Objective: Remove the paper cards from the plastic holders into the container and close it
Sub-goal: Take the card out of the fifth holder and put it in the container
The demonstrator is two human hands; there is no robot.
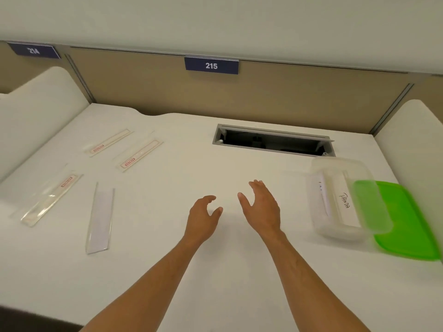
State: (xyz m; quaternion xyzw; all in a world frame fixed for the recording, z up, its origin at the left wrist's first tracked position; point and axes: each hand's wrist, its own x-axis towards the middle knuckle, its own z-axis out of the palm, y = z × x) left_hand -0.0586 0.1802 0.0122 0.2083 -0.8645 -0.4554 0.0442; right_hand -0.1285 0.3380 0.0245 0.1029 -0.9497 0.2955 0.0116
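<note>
White worktop carries clear holders; cards blur inside the container; my fingers hang loose, holding nothing.

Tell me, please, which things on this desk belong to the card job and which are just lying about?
Job: four plastic holders; clear container holding cards; green lid.
Not the job: cable hatch; sign 215; sign 214.
</note>
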